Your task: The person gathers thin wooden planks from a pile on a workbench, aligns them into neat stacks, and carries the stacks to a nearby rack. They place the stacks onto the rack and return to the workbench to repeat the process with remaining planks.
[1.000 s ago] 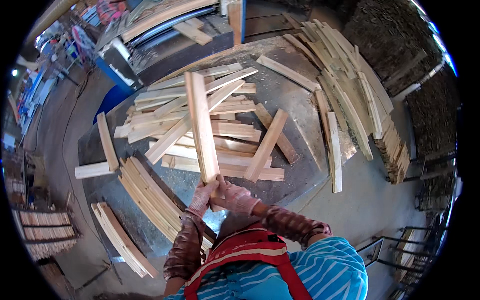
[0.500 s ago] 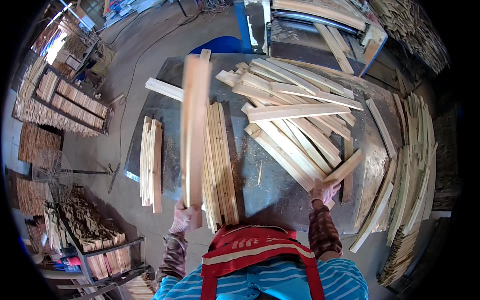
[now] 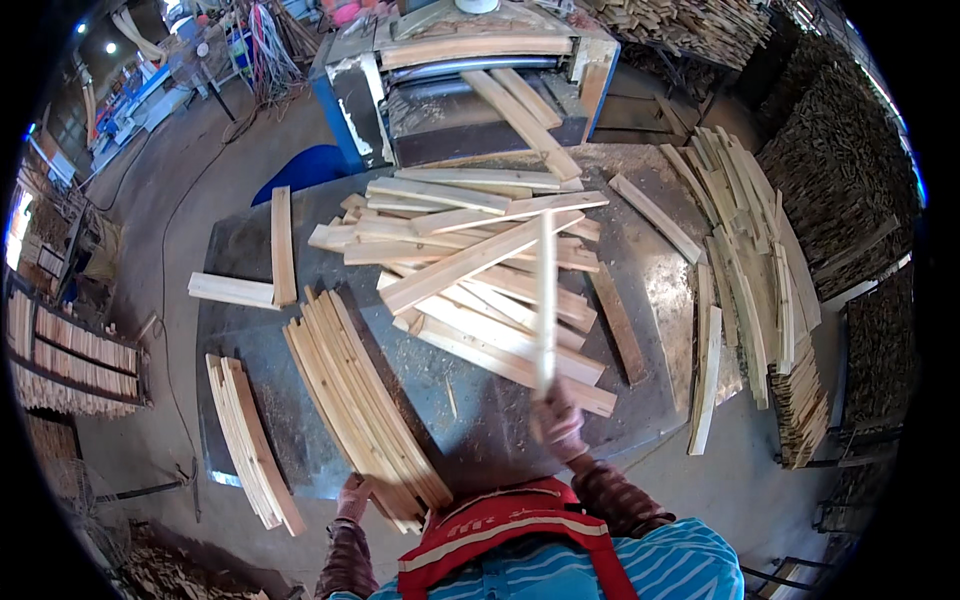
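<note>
My right hand (image 3: 560, 425), in a pale glove, is closed round the near end of a wooden strip (image 3: 546, 300). That strip is raised over the right part of the table and blurred by motion. Below it lies a loose, criss-crossed pile of wooden strips (image 3: 480, 245). My left hand (image 3: 352, 497) is closed at the near left end of a row of wooden strips (image 3: 355, 385) laid side by side. Its fingers appear to grip the outermost strip, though they are partly hidden.
A smaller bundle of strips (image 3: 250, 440) lies at the table's left edge. Two separate strips (image 3: 283, 245) meet at the far left. Behind the dark table (image 3: 460, 400) stands a machine with a roller (image 3: 470, 62). Stacked strips (image 3: 745, 230) line the right side.
The view has turned rightward. The board my left hand held up is down, and that hand is at the row's near end. My right hand has raised a strip from the pile.
</note>
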The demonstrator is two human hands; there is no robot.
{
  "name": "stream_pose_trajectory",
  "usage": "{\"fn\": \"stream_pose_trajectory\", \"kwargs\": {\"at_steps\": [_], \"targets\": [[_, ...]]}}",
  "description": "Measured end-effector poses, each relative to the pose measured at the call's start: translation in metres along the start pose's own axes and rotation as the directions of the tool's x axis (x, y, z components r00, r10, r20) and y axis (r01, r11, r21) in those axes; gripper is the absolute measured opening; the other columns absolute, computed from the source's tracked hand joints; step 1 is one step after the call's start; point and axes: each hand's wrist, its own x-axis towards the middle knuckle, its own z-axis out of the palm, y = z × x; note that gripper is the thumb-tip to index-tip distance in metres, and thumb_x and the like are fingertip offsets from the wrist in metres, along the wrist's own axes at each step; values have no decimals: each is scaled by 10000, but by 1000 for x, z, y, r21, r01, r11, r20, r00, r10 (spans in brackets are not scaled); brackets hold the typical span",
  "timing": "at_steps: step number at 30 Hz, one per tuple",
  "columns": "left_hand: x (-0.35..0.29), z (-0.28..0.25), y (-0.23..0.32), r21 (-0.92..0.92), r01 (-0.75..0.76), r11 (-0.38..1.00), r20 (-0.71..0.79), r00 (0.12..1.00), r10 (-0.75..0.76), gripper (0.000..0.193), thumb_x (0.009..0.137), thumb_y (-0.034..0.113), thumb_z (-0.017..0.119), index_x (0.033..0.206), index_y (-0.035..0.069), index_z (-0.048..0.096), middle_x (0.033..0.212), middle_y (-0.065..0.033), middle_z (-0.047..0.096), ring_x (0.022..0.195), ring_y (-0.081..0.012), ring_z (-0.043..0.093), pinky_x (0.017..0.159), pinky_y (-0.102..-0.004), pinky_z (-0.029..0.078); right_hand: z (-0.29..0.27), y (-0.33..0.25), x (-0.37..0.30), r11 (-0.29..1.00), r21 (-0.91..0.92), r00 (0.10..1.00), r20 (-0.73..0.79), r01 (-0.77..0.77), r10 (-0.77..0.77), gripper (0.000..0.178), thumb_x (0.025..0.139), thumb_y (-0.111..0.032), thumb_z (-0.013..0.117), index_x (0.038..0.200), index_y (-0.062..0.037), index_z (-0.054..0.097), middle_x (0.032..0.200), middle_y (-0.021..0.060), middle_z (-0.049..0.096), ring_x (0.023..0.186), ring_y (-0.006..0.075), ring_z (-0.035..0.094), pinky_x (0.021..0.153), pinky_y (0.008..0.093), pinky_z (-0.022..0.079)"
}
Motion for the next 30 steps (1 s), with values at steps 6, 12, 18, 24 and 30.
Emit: {"fn": "stream_pose_trajectory", "kwargs": {"at_steps": [6, 12, 18, 24, 30], "targets": [[-32, 63, 238, -607, -328, 724, -45, 924, 380, 917, 884, 397, 766, 1577, 71, 261, 1517, -173, 427, 1356, -265, 459, 1126, -408, 393, 80, -9, -16, 990, 137, 927, 370, 9, -60, 475, 918, -188, 635, 1353, -30, 530, 1263, 165, 634, 1077, 279, 649, 906, 352, 525], [-53, 97, 336, -883, -85, 461, 42, 965, 258, 470, 859, 227, 748, 1222, -6, 560, 992, -172, 693, 890, -294, 703, 812, -422, 604, 44, -94, 141, 753, -315, 666, 715, 578, -213, 333, 919, -275, 623, 1187, -76, 616, 1199, 177, 619, 1001, 322, 622, 817, 418, 534], [-38, 74, 366, -775, -227, 590, -5, 936, 353, 449, 881, 255, 719, 1182, -48, 579, 1028, -180, 699, 894, -274, 710, 795, -393, 602, -48, -70, 373, 345, -938, 974, -41, 40, -225, 833, 793, -459, 745, 1428, -69, 375, 1395, 231, 518, 1297, 366, 512, 1045, 484, 453], [10, 102, 441, -823, -172, 541, 85, 905, 417, 445, 912, 255, 692, 1245, -14, 571, 1095, -120, 669, 969, -228, 672, 848, -350, 567, -28, -64, 309, 817, -565, 907, 276, -114, 317, 716, 842, -462, 686, 1318, -29, 372, 976, 215, 682, 937, 361, 698, 761, 481, 554], [82, 198, 471, -792, -32, 609, 277, 871, 405, 521, 858, 181, 724, 1318, 38, 525, 1053, -85, 667, 981, -236, 668, 888, -420, 562, 19, -82, 178, 745, -665, 704, 552, 49, 446, 821, 942, -587, 546, 1505, -55, 275, 945, 215, 688, 820, 356, 705, 709, 451, 550]]}}
